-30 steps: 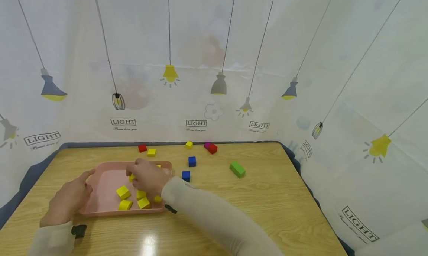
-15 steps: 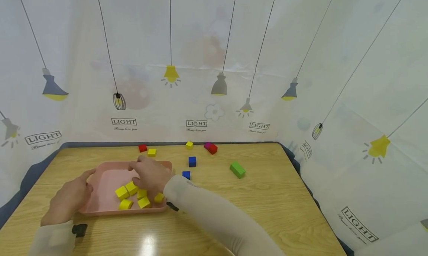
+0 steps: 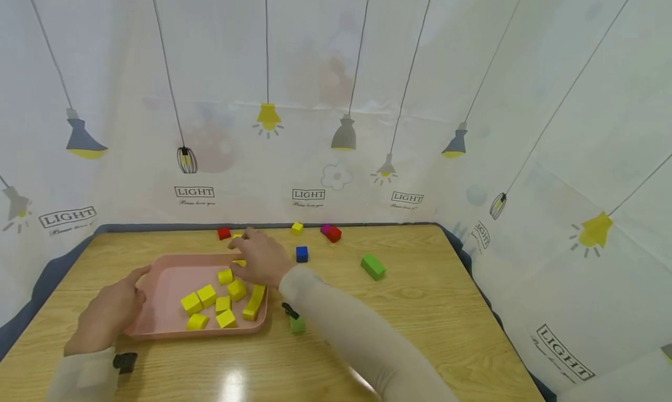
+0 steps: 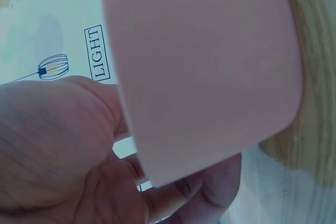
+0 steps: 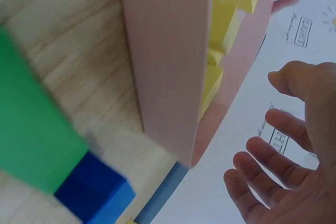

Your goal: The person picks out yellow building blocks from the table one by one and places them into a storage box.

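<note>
A pink tray (image 3: 168, 282) lies on the table with several yellow blocks (image 3: 207, 296) inside, one of them long (image 3: 254, 303). My left hand (image 3: 107, 314) holds the tray's left edge near the far corner; the left wrist view shows its fingers round the tray's corner (image 4: 210, 77). Over the far right corner of the tray hovers my right hand (image 3: 259, 259), palm down. In the right wrist view its fingers are spread and hold nothing, beside the tray wall (image 5: 168, 66). The right hand partly covers a yellow block at the tray's far side and another behind the tray.
Behind the tray sits a red block (image 3: 224, 233). Farther right are a yellow block (image 3: 297, 228), a purple block (image 3: 326, 229) touching a red one (image 3: 333, 234), a blue block (image 3: 301, 254) and a green block (image 3: 373, 266). A light green block (image 3: 297, 324) lies by the right forearm.
The right hand has let go of a yellow block, which now lies beside another in the tray. It has then moved right and away. The left hand stays on the tray.
</note>
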Available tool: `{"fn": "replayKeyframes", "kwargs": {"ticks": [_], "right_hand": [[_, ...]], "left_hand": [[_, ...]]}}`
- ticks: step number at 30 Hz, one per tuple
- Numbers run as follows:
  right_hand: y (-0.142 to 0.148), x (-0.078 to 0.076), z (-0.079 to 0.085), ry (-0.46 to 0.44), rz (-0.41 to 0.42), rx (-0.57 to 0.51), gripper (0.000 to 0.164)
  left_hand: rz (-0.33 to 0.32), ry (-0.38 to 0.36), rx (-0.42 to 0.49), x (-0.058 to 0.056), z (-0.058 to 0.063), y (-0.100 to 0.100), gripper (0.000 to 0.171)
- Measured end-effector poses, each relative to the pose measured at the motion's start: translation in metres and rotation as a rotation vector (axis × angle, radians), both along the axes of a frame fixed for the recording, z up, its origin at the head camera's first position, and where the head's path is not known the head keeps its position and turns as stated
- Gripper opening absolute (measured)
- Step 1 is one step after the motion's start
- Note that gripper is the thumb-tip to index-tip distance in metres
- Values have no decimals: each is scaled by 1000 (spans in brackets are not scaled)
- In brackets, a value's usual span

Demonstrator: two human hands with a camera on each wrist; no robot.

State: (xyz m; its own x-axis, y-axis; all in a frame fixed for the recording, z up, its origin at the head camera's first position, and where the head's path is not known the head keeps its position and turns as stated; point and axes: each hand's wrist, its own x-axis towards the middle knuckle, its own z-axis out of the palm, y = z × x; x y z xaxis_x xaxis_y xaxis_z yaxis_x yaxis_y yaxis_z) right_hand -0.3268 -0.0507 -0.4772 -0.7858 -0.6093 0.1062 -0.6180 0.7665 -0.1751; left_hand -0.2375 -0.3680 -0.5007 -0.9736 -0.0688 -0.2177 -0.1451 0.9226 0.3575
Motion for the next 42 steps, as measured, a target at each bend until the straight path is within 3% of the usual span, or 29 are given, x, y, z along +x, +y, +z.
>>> {"fn": "replayKeyframes", "kwargs": {"ticks": [16, 27, 34, 42], "right_hand": [[59, -45, -5, -47, -126, -86, 58], [84, -74, -16, -93, -313, -54, 63], [91, -82, -28, -138, -360, -18, 64], [90, -81, -29, -161, -374, 16, 65]], "left_hand": [[5, 17, 1, 2, -4, -4, 65], [23, 11, 8, 2, -3, 0, 65], [10, 18, 8, 1, -4, 1, 65], [3, 33, 2, 0, -3, -1, 64]]}}
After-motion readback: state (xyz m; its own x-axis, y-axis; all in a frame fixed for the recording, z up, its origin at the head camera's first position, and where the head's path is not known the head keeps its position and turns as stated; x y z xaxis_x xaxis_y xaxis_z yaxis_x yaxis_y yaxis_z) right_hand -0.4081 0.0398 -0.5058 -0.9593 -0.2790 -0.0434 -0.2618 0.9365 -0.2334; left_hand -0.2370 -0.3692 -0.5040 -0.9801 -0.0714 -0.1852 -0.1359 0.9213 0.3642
